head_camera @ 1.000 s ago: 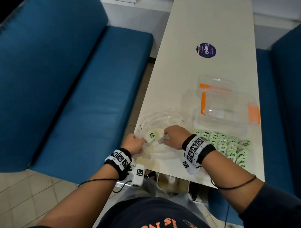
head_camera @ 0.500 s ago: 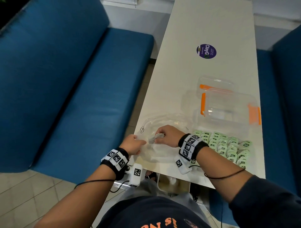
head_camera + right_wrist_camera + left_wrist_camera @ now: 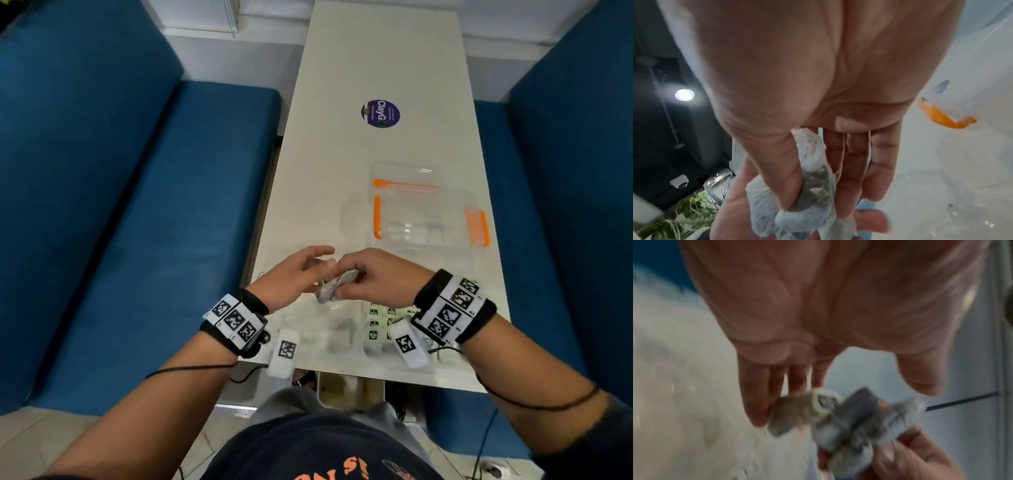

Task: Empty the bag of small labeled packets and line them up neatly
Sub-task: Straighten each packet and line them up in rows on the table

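Papery white packets point(image 3: 337, 286), a small bunch, sit pinched between the thumb and fingers of my right hand point(image 3: 378, 277), lifted above the worktop point(image 3: 376, 61). My left hand point(image 3: 296, 274) meets them with fingers straight and relaxed, touching the bunch. Below my right wrist lie rows of green-labelled packets point(image 3: 378, 323). Beyond my right hand stands a clear box with orange clips point(image 3: 428, 219).

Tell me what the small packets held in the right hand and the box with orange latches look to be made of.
Packets: thin, matte, porous paper or fibre mesh, crinkled, dark loose filling showing through; likely tea bags. Box: clear glossy rigid plastic, the table visible through its walls; its opaque orange latches look plastic too.
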